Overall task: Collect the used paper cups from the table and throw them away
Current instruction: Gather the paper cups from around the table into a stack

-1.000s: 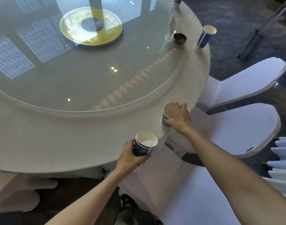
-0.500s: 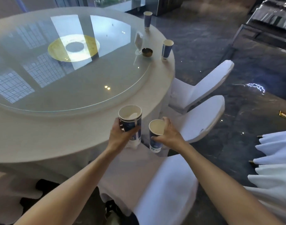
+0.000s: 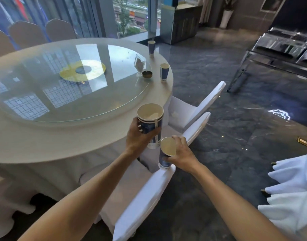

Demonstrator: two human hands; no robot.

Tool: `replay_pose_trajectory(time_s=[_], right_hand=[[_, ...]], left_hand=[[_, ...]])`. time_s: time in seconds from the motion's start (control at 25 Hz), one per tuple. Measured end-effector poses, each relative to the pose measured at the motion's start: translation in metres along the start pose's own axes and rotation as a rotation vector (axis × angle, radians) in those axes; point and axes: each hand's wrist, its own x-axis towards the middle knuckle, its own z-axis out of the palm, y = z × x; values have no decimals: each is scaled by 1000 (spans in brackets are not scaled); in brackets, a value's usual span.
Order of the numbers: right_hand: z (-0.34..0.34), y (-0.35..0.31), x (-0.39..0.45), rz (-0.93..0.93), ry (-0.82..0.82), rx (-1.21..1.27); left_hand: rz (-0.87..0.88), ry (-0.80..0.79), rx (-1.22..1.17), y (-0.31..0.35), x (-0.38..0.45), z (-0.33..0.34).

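My left hand (image 3: pixel 138 137) grips a stack of blue-and-white paper cups (image 3: pixel 150 119), held upright beyond the round table's (image 3: pixel 44 143) near right edge. Just below and to its right, my right hand (image 3: pixel 181 154) holds a single blue paper cup (image 3: pixel 167 150) by its rim and side, above a white chair back. Two more blue paper cups stand on the table's far right rim: one (image 3: pixel 164 71) beside a small dark bowl (image 3: pixel 147 74), another (image 3: pixel 151 47) further back.
A glass turntable (image 3: pixel 71 84) with a gold centre disc covers most of the table; a clear card stand (image 3: pixel 139 64) sits on it. White-covered chairs (image 3: pixel 198 108) crowd the table's right side. Dark glossy floor (image 3: pixel 236 119) lies to the right, white folded cloth (image 3: pixel 292 188) at far right.
My right hand lifted its cup off the table rim and brought it close to the left hand's stack. My view tilted up, showing the room and the far cups.
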Motion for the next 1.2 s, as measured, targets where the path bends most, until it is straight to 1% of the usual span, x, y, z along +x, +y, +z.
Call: replay_pose_trajectory(time_s=[0.2, 0.24, 0.4, 0.56, 0.64, 0.76, 0.84, 0.88, 0.92, 1.04, 1.16, 1.2], right_hand=[[-9, 0, 12, -63, -16, -3], [-10, -1, 20, -63, -14, 32], [-18, -2, 60, -36, 71, 216], [-40, 9, 118, -96, 63, 302], [-54, 22, 153, -110, 17, 321], [-76, 41, 197, -92, -90, 270], [-87, 48, 224, -152, -134, 232], [-91, 51, 237, -158, -167, 220], [-93, 53, 247, -158, -191, 220], [-89, 62, 278, -198, -263, 209], [-74, 71, 306, -155, -369, 251], [-72, 72, 312, -146, -391, 257]], left_hand=[[51, 68, -47, 24, 13, 14], [56, 69, -43, 26, 20, 20], [12, -4, 9, 15, 49, 48], [-80, -124, 34, -23, 93, 78], [-126, -184, -24, -40, 119, 92], [-247, -188, -154, -67, 152, 107], [-286, -251, -159, -82, 168, 117], [-298, -296, -123, -88, 173, 122], [-294, -306, -95, -92, 175, 126], [-302, -210, -8, -105, 187, 140], [-349, -104, 13, -120, 199, 151], [-368, -92, 21, -123, 199, 153]])
